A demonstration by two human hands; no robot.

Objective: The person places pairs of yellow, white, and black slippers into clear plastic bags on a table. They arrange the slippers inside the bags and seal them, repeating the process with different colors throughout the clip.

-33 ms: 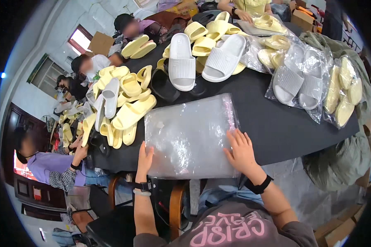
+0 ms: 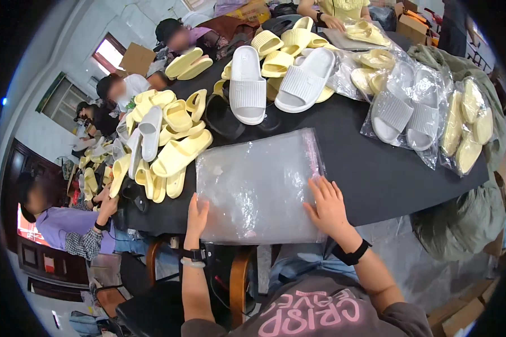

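Note:
A clear plastic bag (image 2: 253, 180), possibly a stack of several, lies flat on the black tabletop in front of me, with a pinkish strip down its right side. My left hand (image 2: 197, 219) rests along the bag's left edge, thumb apart from the fingers. At the opposite edge, my right hand (image 2: 327, 205) lies with fingers spread, touching the plastic near the strip. Neither hand grips anything. Just beyond the bag sit two loose grey slippers, a left one (image 2: 247, 95) upright in line with me and a right one (image 2: 306, 78) slanted.
Yellow and grey slippers are piled at left (image 2: 180, 154) and behind the grey pair. Bagged grey slippers (image 2: 392, 115) and bagged yellow slippers (image 2: 468, 126) lie at right on the black table (image 2: 388, 180). A person in purple (image 2: 73, 224) works at left; others sit farther back.

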